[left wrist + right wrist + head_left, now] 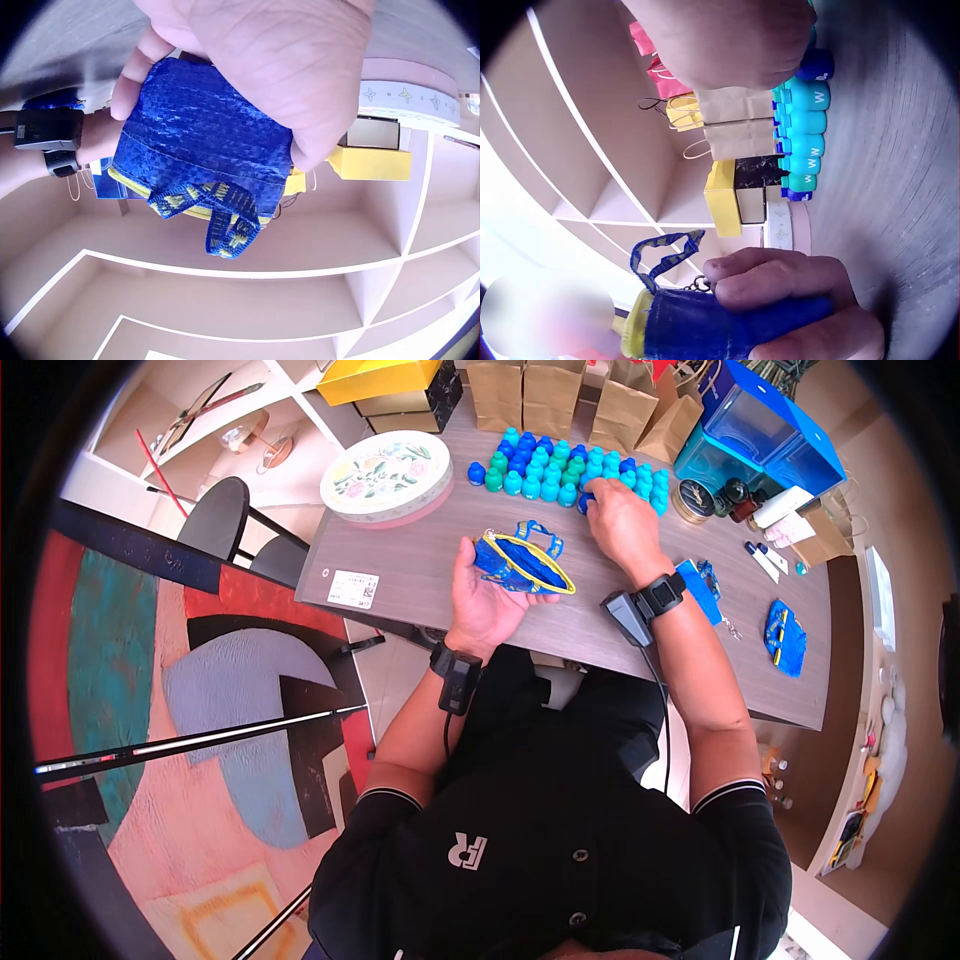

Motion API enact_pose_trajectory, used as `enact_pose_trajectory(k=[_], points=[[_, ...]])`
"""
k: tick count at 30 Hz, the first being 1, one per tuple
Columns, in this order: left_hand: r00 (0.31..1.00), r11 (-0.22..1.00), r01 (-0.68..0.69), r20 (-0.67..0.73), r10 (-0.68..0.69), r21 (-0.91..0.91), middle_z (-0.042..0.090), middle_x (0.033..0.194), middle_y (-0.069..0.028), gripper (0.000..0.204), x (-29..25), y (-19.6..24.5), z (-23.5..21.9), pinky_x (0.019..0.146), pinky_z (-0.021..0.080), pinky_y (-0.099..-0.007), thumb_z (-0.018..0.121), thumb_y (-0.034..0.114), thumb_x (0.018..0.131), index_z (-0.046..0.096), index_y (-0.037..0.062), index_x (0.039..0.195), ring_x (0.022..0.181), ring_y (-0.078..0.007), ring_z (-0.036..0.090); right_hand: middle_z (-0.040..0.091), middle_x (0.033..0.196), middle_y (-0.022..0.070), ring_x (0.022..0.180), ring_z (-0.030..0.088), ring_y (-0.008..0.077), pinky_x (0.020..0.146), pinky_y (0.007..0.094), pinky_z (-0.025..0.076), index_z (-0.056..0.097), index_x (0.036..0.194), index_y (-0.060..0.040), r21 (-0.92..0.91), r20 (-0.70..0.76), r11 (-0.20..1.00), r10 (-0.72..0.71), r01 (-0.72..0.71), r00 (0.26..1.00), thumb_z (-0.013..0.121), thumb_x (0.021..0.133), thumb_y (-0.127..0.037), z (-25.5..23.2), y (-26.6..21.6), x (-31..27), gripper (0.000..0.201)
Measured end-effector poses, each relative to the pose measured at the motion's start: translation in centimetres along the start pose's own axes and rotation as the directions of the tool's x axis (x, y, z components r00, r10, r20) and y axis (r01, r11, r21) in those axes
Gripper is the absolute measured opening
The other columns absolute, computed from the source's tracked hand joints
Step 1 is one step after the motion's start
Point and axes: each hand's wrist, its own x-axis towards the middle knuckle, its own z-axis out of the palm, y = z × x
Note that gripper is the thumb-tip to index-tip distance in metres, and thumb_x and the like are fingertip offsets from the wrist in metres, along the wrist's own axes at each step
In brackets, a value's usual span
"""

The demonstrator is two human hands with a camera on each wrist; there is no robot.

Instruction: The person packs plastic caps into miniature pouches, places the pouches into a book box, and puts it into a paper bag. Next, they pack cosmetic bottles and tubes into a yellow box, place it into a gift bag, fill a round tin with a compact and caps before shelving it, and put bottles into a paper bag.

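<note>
My left hand holds a small blue woven bag with yellow trim and patterned handles. The bag's mouth gapes toward me in the head view. In the left wrist view, thumb and fingers grip the sides of the bag. At the front of a block of small bottles, the fingers of my right hand are curled at the top of a dark blue bottle. This bottle stands on the table in the right wrist view, its top hidden by the hand.
Brown paper bags stand behind the bottles. To the left is an oval floral box. A blue bin and a round tin are at back right. Two more blue pouches lie on the table.
</note>
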Motion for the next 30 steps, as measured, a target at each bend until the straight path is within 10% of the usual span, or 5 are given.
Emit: enact_pose_trajectory(k=[10,16,30], points=[[1.000,0.999,-0.004,0.000,0.004,-0.035,0.062,0.130,-0.0197,0.072,0.0,-0.1,0.5,0.080,0.057,-0.0573,0.041,0.070,0.097,0.055,0.0102,0.135,0.110,-0.0385,0.066,0.067,0.101,0.0114,0.089,0.066,0.0262,0.077,0.0353,0.052,0.070,0.107,-0.0034,0.630,-0.236,0.731,-0.143,0.264,0.961,0.073,0.087,-0.005,-9.0,-3.5,-6.4,0.020],[0.998,0.999,-0.022,0.059,0.023,-0.026,0.068,0.123,-0.0185,0.075,0.1,-0.4,0.6,0.079,0.060,-0.0517,0.033,0.069,0.100,0.056,0.0061,0.134,0.106,-0.0357,0.070,0.065,0.112,0.0103,0.104,0.061,0.0288,0.090,0.0391,0.050,0.071,0.104,-0.0062,0.421,-0.269,0.709,-0.498,0.565,0.825,0.076,0.078,-0.004,-9.0,-5.1,-7.0,0.027],[0.998,0.997,-0.066,0.020,0.066,-0.032,0.063,0.130,-0.0133,0.069,0.2,-0.7,-0.7,0.106,0.046,-0.0460,0.039,0.067,0.100,0.057,0.0079,0.131,0.120,-0.0295,0.061,0.066,0.119,0.0074,0.110,0.059,0.0291,0.094,0.0422,0.050,0.074,0.094,-0.0092,0.303,-0.132,0.776,-0.541,0.553,0.831,0.077,0.076,-0.011,-6.6,-6.0,-7.1,0.018]])
